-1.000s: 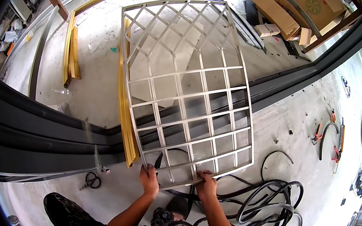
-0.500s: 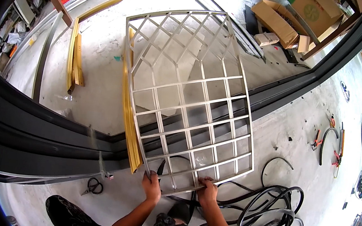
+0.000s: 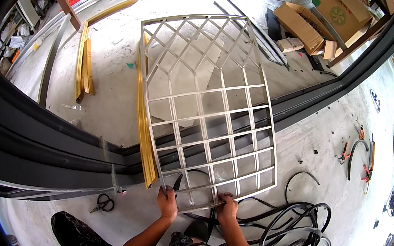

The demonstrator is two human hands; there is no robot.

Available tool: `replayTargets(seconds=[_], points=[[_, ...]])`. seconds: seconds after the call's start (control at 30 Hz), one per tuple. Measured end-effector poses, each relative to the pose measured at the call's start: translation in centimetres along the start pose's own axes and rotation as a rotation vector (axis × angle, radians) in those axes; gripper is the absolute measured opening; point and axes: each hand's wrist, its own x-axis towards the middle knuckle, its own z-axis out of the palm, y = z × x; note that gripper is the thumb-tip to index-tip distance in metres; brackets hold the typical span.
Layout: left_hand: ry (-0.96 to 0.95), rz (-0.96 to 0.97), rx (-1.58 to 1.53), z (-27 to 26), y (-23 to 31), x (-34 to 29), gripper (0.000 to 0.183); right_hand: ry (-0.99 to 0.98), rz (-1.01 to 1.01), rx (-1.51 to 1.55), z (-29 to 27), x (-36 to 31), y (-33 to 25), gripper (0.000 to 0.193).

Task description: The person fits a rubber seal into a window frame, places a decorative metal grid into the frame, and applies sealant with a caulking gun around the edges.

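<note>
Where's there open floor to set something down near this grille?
Right: mostly open between the hoses and the red-handled pliers, with small scraps.
Left: a patch between the left gold bars and the long gold bar along the left edge of the grille.
Crowded: beside the right hand, where hoses coil, and around the boxes.

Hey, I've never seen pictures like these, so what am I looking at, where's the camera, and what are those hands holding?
There's no machine here, just a person's bare hands. A wide camera worn on their head looks down, which bends straight edges. The left hand grips the near left corner of a silver grid; the right hand holds its near edge. Whether the far end rests on anything is unclear. On the floor lie black tubing to the right and scissors to the left. A dark frame runs beneath the grid.
</note>
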Motion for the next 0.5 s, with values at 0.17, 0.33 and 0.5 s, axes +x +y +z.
replayTargets(seconds=[0.17, 0.33, 0.5], points=[[-0.002, 0.011, 0.046, -0.13, 0.04, 0.06, 0.023, -0.006, 0.006, 0.004, 0.18, -0.21, -0.07, 0.020], [0.012, 0.016, 0.059, -0.13, 0.29, -0.02, 0.024, -0.014, -0.001, -0.002, 0.56, -0.54, -0.13, 0.018], [-0.024, 0.030, 0.007, -0.11, 0.25, -0.02, 0.023, -0.009, -0.056, -0.002, -0.43, 0.38, 0.45, 0.019]])
